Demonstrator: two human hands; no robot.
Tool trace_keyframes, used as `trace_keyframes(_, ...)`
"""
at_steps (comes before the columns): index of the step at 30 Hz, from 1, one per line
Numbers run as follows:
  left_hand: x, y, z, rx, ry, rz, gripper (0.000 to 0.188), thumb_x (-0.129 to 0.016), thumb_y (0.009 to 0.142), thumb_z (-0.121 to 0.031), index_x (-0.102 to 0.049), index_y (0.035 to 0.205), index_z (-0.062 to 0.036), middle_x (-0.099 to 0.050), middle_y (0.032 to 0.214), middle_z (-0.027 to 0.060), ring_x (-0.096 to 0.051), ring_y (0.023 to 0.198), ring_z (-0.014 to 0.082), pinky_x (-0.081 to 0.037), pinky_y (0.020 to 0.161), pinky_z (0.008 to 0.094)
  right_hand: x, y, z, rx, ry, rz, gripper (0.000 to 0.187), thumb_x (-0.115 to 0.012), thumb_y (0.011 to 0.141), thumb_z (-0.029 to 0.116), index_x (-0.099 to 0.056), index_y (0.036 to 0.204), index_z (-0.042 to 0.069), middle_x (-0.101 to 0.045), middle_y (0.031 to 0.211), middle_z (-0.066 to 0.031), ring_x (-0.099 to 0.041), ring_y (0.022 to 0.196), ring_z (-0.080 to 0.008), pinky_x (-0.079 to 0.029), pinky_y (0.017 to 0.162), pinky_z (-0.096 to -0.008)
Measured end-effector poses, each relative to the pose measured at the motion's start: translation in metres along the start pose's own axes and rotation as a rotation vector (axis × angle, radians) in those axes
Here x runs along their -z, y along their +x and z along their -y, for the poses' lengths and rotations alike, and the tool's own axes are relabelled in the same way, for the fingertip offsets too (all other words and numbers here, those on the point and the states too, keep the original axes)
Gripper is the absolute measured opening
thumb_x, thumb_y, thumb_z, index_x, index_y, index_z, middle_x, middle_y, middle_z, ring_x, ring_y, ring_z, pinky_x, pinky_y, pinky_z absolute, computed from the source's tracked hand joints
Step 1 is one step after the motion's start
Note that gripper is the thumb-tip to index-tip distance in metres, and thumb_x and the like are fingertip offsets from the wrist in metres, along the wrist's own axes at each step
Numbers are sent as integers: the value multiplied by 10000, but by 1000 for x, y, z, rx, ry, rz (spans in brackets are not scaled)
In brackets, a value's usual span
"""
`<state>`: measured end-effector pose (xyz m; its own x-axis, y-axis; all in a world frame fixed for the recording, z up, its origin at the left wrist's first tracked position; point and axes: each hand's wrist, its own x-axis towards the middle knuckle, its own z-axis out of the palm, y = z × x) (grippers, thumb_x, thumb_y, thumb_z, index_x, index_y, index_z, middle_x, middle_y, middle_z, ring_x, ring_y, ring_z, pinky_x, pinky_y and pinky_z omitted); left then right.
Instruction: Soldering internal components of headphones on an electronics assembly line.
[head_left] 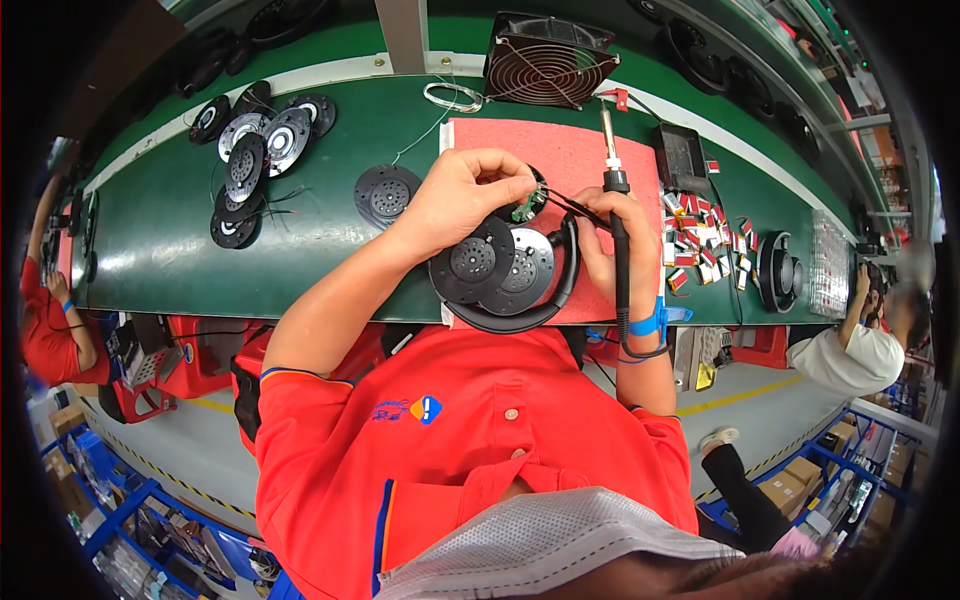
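1. This was an electronics assembly workshop, laid out like a factory floor.
2. A long green workbench (320, 225) curved across the view, with a pink mat (590, 135) near its middle.
3. On or above it were a soldering iron (617, 181), a square fan (550, 68) with a wire guard, round speaker-like discs (285, 140) with loose wires, and a pile of small battery-like packs (700, 240).
4. A person in red (55, 330) was at far left, another in a pale top (850, 362) at far right.
5. Low in view, blue shelving (120, 515) held cardboard boxes (795, 483); striped tape (215, 500) marked the grey floor (235, 445).
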<state>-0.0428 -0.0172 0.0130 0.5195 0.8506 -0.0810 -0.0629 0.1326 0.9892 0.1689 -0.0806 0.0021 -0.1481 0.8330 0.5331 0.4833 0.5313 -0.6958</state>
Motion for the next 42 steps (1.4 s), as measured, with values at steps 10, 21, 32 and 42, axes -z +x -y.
trace_keyframes(10, 0, 0, 0, -1, -25, 2, 136, -636, 889, -110, -654, 932, 18, -638, 823, 21, -570, 769, 79, -463, 724, 221, 0, 0, -3, 13, -2, -3, 361, -589, 754, -166, -504, 1048, 26, -615, 983, -145, -648, 904, -210, -540, 796, -296)
trace_keyframes(21, 1, 0, 0, -1, 1, 6, 128, -636, 884, -97, -657, 930, 21, -643, 831, 22, -574, 775, 75, -467, 726, 215, -2, -1, -5, -1, 63, -10, 363, -577, 769, -180, -486, 1052, 29, -615, 971, -153, -651, 893, -213, -544, 781, -302)
trace_keyframes(32, 0, -1, 6, -70, 54, -46, 151, -666, 855, -133, -684, 915, 4, -650, 797, -2, -550, 700, 46, -453, 644, 200, 26, -3, -12, -62, -404, -111, 289, -657, 738, -108, -580, 982, 26, -647, 974, -101, -632, 893, -220, -500, 784, -292)
trace_keyframes(42, -10, -3, -6, -413, 574, -102, 78, -682, 791, -42, -673, 858, -3, -662, 806, 59, -586, 704, 128, -457, 626, 247, -28, 16, 15, -189, 241, -163, 298, -715, 755, -44, -569, 1004, 31, -625, 891, -56, -615, 800, -124, -506, 708, -255)
